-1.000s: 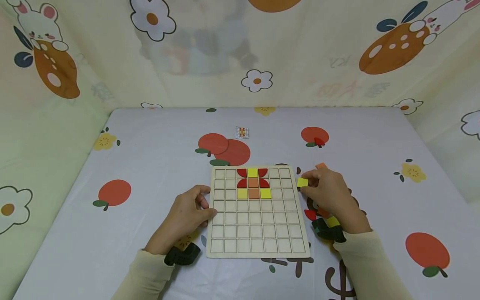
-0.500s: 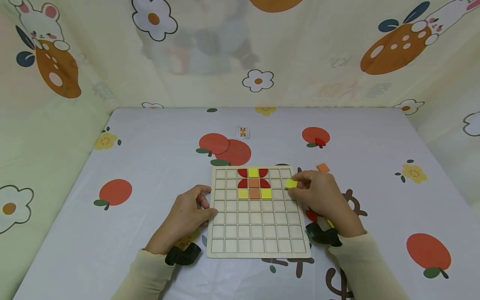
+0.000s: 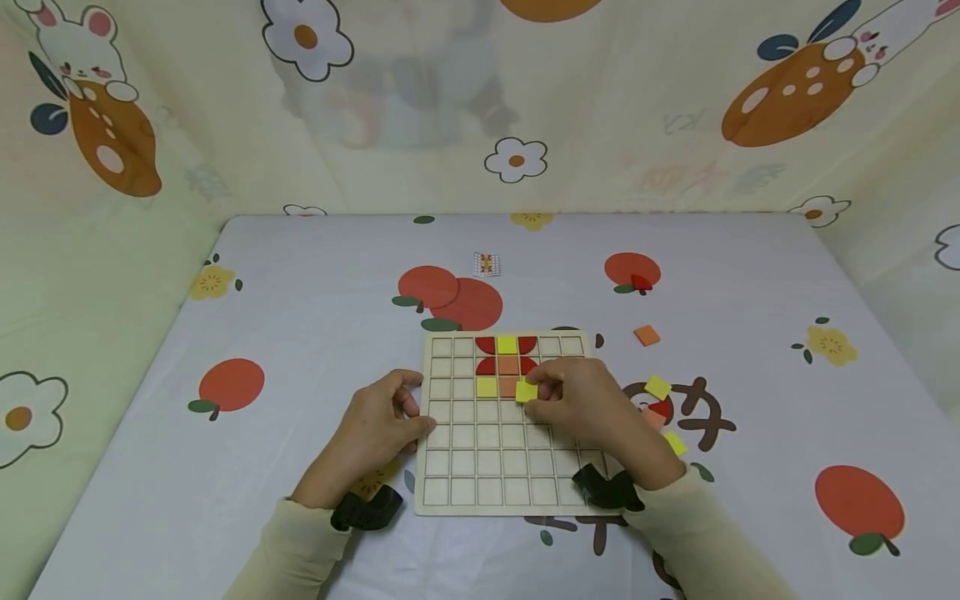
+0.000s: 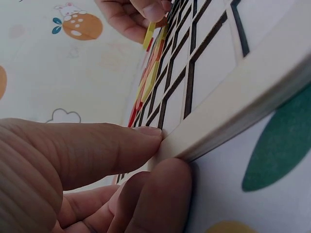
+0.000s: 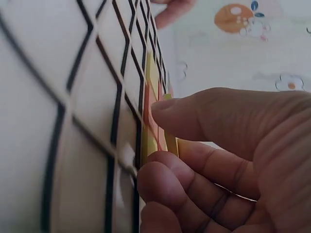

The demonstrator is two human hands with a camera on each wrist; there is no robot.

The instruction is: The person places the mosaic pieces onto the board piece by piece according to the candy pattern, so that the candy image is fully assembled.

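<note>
A wooden grid board (image 3: 487, 463) lies on the table with red rounded tiles (image 3: 485, 344), orange squares (image 3: 507, 365) and yellow squares (image 3: 487, 387) set in its upper middle cells. My left hand (image 3: 378, 421) grips the board's left edge; in the left wrist view the thumb (image 4: 112, 145) lies at the top of the rim, a finger against its side. Between thumb and fingers my right hand (image 3: 581, 400) pinches a yellow square tile (image 3: 527, 392), tilted over the third row, overlapping the cell at that row's right end of tiles. The right wrist view shows that tile (image 5: 170, 138) edge-on.
Loose tiles lie right of the board: an orange one (image 3: 647, 335), yellow ones (image 3: 657, 387) and a red one (image 3: 662, 408) partly behind the right forearm. A red piece (image 3: 640, 282) sits farther back. Beyond the board is a small pattern card (image 3: 486, 264).
My right hand has carried the yellow tile leftward from beside the board to above its filled tiles. Loose tiles on the right have come into view. The left hand stays put.
</note>
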